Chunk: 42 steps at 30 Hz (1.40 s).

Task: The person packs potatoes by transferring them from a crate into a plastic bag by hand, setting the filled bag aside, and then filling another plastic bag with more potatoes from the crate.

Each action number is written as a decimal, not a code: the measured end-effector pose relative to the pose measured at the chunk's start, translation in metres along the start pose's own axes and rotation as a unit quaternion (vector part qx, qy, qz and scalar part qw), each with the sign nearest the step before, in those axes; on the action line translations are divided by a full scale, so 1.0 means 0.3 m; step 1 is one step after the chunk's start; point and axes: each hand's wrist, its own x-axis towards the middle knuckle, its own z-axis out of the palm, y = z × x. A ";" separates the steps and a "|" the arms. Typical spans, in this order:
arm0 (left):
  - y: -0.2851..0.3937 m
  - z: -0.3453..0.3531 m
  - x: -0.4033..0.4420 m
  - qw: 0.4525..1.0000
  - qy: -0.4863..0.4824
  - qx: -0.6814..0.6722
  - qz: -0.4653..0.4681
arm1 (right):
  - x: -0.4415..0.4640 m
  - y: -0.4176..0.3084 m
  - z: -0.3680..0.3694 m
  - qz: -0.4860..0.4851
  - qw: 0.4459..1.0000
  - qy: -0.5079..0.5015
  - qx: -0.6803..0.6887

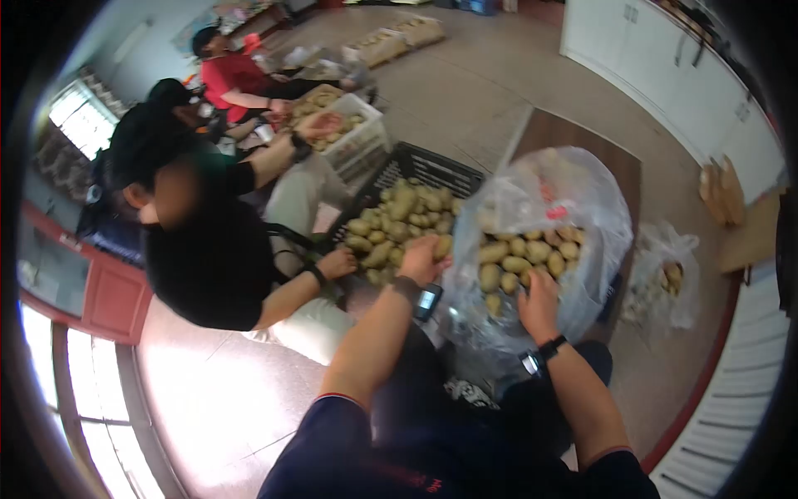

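Observation:
My left hand (422, 259) is at the near right part of a black crate (453, 170) heaped with potatoes (403, 204), its fingers closed round a potato (442, 246). Over a large clear plastic bag (598, 195) that holds more potatoes (536, 249), my right hand (539, 298) reaches in at the near side. Its fingers are bent against the potatoes, and whether they grip one is hidden. A dark band and a device are on my left wrist, and a watch is on my right.
A co-worker in black (199, 241) sits at the left, one hand at the black crate, the other over a white crate (359, 141) of potatoes. Another person in red (237, 83) sits farther back. A small plastic bag (665, 283) lies at the right, below white cabinets (648, 50).

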 end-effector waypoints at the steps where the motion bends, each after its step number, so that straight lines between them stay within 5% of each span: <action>1: -0.127 0.028 0.003 0.997 0.033 -0.066 -0.037 | 0.003 -0.021 0.002 -0.017 1.000 -0.022 0.000; 3: -0.095 -0.038 -0.023 0.991 0.028 0.130 -0.030 | 0.000 -0.071 0.007 -0.037 0.997 -0.073 -0.009; 4: -0.091 -0.052 -0.024 0.996 0.033 0.049 -0.064 | 0.005 -0.085 0.027 -0.045 0.997 -0.067 -0.001; 9: -0.366 -0.029 -0.040 0.995 0.000 0.086 -0.051 | -0.043 -0.124 0.036 -0.133 0.975 -0.178 0.011; 13: -0.426 -0.016 -0.059 0.984 0.017 0.176 0.008 | -0.051 -0.126 0.034 -0.161 0.973 -0.164 -0.021; 14: -0.432 -0.016 -0.062 0.984 0.000 0.173 -0.046 | -0.055 -0.122 0.039 -0.184 0.971 -0.150 -0.025; 15: -0.380 -0.009 -0.050 0.984 0.109 0.119 -0.070 | -0.063 -0.114 0.051 -0.190 0.971 -0.145 -0.023; 17: -0.343 0.041 -0.050 0.944 0.238 -0.206 -0.099 | -0.080 -0.091 0.084 -0.146 0.969 -0.198 -0.038; 18: -0.329 0.019 -0.035 0.944 0.240 -0.205 -0.093 | -0.083 -0.093 0.077 -0.164 0.969 -0.179 -0.041; 20: -0.269 -0.018 -0.036 0.931 0.104 -0.223 -0.271 | -0.088 -0.104 0.069 -0.154 0.970 -0.186 -0.039; 23: -0.084 -0.093 -0.005 0.785 0.190 -0.428 -0.406 | -0.100 -0.085 0.065 -0.130 0.972 -0.187 -0.050; 25: -0.096 -0.119 -0.025 0.815 0.149 -0.442 -0.344 | -0.129 -0.060 0.095 -0.111 0.975 -0.182 -0.058; 26: -0.096 -0.126 -0.036 0.951 0.114 -0.118 -0.262 | -0.138 -0.040 0.115 -0.097 0.977 -0.178 -0.066; 27: -0.097 -0.128 -0.045 0.964 0.066 0.219 -0.138 | -0.142 -0.032 0.106 -0.085 0.978 -0.177 -0.072; 29: -0.107 -0.154 -0.014 0.917 -0.086 0.372 -0.117 | -0.140 -0.034 0.070 -0.029 0.978 -0.206 -0.013; 31: -0.014 -0.158 -0.045 0.891 0.001 0.433 -0.138 | -0.145 -0.020 0.064 0.033 0.975 -0.221 0.003; 35: -0.210 -0.132 -0.039 0.873 -0.056 0.459 -0.157 | -0.162 0.061 0.122 0.039 0.983 -0.157 0.087; 37: -0.206 -0.139 -0.045 0.877 -0.004 0.468 -0.109 | -0.157 0.060 0.124 0.065 0.980 -0.149 0.115; 38: -0.540 -0.046 -0.054 0.965 0.112 0.178 -0.157 | -0.143 0.059 0.121 0.076 0.977 -0.136 0.147; 39: -0.449 -0.081 -0.055 0.949 0.058 0.242 -0.192 | -0.132 0.060 0.117 0.080 0.977 -0.136 0.146; 42: -0.379 -0.100 -0.042 0.956 0.061 0.065 -0.281 | -0.126 0.077 0.138 0.175 0.941 -0.171 0.234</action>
